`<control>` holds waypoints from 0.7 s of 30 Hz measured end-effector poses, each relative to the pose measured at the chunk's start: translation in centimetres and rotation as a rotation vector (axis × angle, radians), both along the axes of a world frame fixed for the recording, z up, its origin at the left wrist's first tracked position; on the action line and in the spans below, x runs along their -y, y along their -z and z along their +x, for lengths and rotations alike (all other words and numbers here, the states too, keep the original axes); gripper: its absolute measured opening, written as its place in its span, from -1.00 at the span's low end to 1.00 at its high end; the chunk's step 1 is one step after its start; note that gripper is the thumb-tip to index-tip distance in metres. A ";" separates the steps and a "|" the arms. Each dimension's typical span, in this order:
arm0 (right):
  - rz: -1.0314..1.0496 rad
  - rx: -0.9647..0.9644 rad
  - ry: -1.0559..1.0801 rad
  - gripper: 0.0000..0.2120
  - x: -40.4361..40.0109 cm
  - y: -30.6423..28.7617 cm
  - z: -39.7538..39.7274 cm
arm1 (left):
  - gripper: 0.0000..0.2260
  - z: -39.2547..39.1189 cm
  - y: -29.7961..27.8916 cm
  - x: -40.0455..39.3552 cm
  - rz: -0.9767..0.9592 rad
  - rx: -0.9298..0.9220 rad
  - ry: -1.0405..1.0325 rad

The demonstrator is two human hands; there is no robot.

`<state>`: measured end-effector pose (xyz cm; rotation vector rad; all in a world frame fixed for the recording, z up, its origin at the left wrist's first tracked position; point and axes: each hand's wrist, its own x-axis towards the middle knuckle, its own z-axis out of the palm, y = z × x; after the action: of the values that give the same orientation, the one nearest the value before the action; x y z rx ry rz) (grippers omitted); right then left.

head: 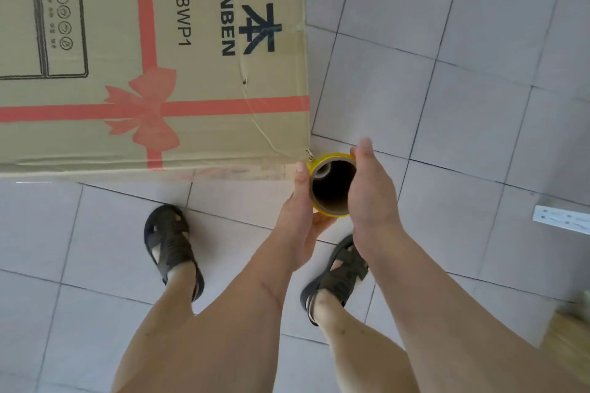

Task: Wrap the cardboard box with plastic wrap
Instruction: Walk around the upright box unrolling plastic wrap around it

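Hands clasp a yellow-edged plastic wrap roll (332,185) upright at the near right corner of the cardboard box (153,57) on the tiled floor (447,89). Left hand (298,217) and right hand (370,191) curl their fingers round its sides, open core facing up.

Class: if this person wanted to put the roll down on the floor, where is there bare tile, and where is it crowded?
Bare grey floor tile lies right of the printed cardboard box, up to the white power strip. More lies left of the dark left sandal, below the box. It is crowded at the box's near corner, where both hands hold the yellow-tinted wrap roll above the right sandal.
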<state>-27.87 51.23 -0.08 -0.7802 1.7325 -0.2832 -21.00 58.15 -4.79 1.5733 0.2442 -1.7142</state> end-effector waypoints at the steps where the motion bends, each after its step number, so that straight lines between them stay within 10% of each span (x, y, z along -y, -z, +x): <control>1: -0.024 -0.007 -0.057 -0.54 0.7 -0.2 -0.2 | -0.32 -0.7 -0.1 0.3 0.002 -0.018 -0.035; 7: -0.079 -0.052 -0.277 -0.58 4.6 0.7 -1.2 | -0.31 -2.3 0.5 3.3 0.029 0.055 -0.159; 12: 0.144 -0.069 -0.197 -0.46 5.3 2.0 -1.5 | 0.07 -2.4 0.9 3.2 -0.023 0.036 -0.163; 21: 0.170 -0.144 -0.362 -0.54 10.6 0.7 1.0 | -0.27 -3.2 0.4 5.0 -0.018 -0.032 -0.262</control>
<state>-26.84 40.64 -0.76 -0.9875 1.6845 0.1676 -24.24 53.15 -5.14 1.4326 0.4300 -1.5334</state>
